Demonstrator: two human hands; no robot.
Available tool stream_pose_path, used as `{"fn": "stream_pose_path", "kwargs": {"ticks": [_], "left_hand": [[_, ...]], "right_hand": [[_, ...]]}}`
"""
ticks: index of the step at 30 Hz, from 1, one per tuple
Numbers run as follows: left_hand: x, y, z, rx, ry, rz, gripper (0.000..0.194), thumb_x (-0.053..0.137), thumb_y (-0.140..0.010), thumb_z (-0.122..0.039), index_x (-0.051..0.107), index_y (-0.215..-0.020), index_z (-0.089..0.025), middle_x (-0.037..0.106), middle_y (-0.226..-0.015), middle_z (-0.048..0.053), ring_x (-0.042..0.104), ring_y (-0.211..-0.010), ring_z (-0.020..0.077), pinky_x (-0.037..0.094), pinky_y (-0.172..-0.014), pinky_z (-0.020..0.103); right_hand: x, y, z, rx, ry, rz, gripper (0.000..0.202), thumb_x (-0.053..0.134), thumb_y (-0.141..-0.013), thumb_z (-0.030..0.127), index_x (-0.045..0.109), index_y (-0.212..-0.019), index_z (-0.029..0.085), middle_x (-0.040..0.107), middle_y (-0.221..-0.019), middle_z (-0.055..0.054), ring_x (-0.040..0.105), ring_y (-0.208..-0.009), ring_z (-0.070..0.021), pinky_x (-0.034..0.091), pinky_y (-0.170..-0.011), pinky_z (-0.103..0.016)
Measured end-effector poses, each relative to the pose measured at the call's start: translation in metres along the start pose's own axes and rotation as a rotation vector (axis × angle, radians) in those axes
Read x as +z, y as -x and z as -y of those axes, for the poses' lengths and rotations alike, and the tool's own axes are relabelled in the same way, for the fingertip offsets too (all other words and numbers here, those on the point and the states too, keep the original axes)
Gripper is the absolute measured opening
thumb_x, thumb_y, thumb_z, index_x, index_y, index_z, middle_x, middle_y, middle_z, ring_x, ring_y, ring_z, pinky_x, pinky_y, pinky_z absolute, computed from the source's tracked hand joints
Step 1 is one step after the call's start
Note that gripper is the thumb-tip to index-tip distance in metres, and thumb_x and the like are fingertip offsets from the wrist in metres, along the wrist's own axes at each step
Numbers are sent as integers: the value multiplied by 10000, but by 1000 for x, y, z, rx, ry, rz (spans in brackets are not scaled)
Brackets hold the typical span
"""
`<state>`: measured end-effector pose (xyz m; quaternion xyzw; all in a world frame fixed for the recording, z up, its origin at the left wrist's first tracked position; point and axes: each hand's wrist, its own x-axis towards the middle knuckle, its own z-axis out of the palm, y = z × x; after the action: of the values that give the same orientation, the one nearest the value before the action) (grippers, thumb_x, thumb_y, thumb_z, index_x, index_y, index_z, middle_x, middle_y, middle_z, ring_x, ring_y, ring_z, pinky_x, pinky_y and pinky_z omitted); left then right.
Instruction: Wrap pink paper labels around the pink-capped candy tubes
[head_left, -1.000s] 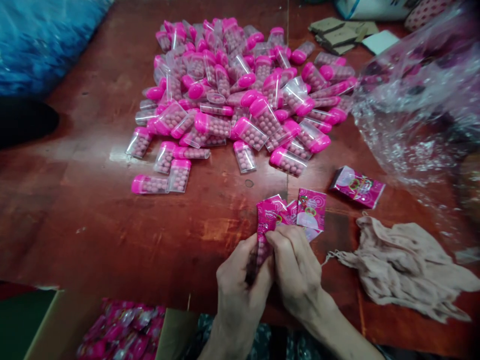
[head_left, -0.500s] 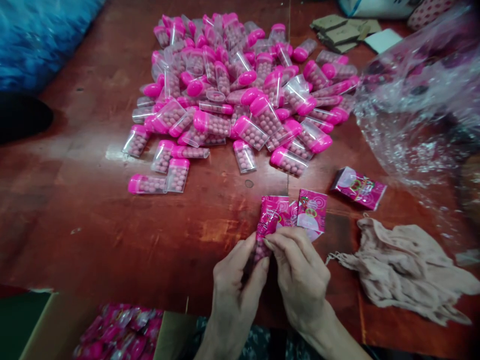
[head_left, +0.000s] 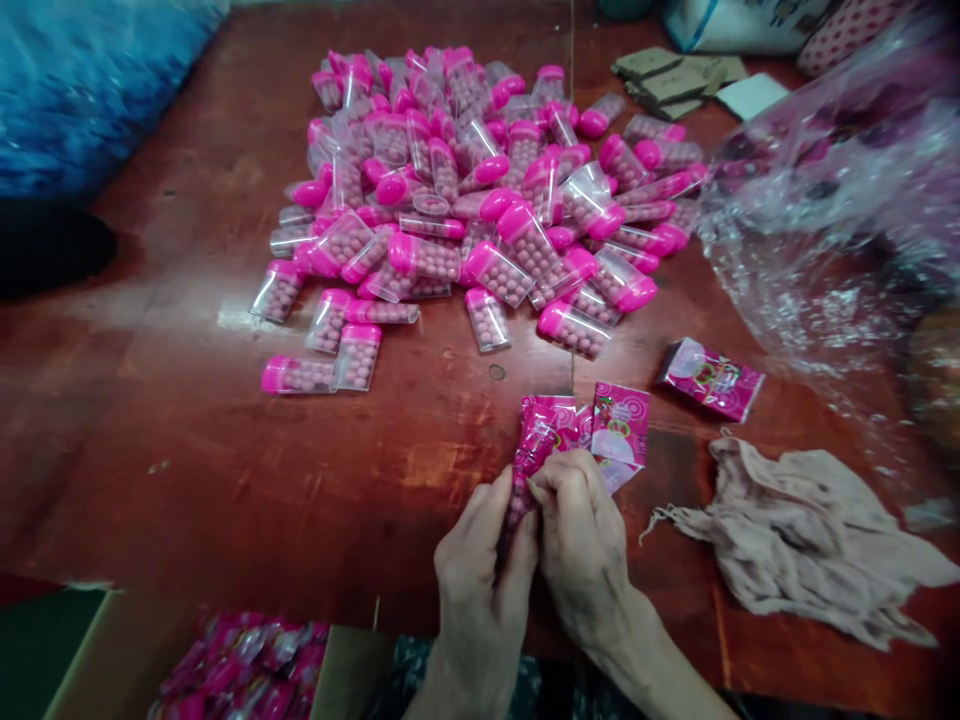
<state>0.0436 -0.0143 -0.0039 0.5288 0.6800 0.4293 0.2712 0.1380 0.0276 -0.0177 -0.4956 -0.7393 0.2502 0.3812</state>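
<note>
My left hand (head_left: 476, 565) is closed around a clear container of pink candy balls (head_left: 517, 505), near the front of the table. A shiny pink printed wrapper (head_left: 538, 425) covers the container's far end. At the wrapper's near edge, my right hand (head_left: 581, 535) pinches with thumb and fingers, which hide part of the container. Just beyond that hand lie loose flat printed wrappers (head_left: 621, 420). Farther back is a heap of pink-capped candy containers (head_left: 450, 190), several of them spread out at its front.
A banded stack of wrappers (head_left: 712, 380) and a crumpled beige cloth (head_left: 802, 540) lie at right, beside a clear plastic bag (head_left: 810, 220). Below the table's front edge, a cardboard box (head_left: 112, 650) holds wrapped pieces. A blue bag (head_left: 90, 100) sits far left, cardboard pieces (head_left: 667, 80) at back.
My right hand has shifted slightly left and closed in on the container, its fingers more curled. The left hand keeps its grip. The whole view has shifted a little.
</note>
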Motion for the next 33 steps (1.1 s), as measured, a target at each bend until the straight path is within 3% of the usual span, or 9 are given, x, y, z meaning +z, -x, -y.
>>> {"fn": "stream_pose_path", "kwargs": {"ticks": [2,10,17,26,33], "left_hand": [[0,1,0,40,-52,-17,323,571,-785,-97,601,-1103,-145,677,-980,70,646,-848,165,511,-780,238],[-8,3,-9,-67,9,38,240,554,-795,-118,618,-1018,-178,668,-871,16,645,-720,128,510,-669,200],[-14,12,-32,-134,222,59,159,579,-797,-168,629,-942,-213,648,-759,-20,631,-657,116,511,-616,192],[-29,36,-47,13,239,81,171,592,-782,-162,643,-941,-196,638,-767,3,612,-639,116,503,-584,183],[-40,52,-55,11,239,31,179,595,-783,-193,657,-951,-197,657,-795,16,629,-670,131,512,-610,196]], "right_hand": [[-1,0,1,6,-10,-9,178,360,-870,78,435,-761,197,460,-753,-16,453,-683,-152,409,-588,-277],[1,15,13,2,-103,-96,188,383,-875,100,473,-741,197,488,-724,-18,482,-651,-151,438,-547,-268],[-25,24,36,25,-105,-323,190,502,-840,49,573,-957,180,556,-846,-50,564,-779,-164,508,-667,-273],[-39,43,47,-146,-112,-486,266,547,-805,16,612,-952,228,567,-814,-32,567,-741,-176,496,-643,-325],[-39,45,68,-225,5,-484,144,494,-826,47,548,-881,168,532,-785,-58,526,-721,-177,479,-608,-295]]}}
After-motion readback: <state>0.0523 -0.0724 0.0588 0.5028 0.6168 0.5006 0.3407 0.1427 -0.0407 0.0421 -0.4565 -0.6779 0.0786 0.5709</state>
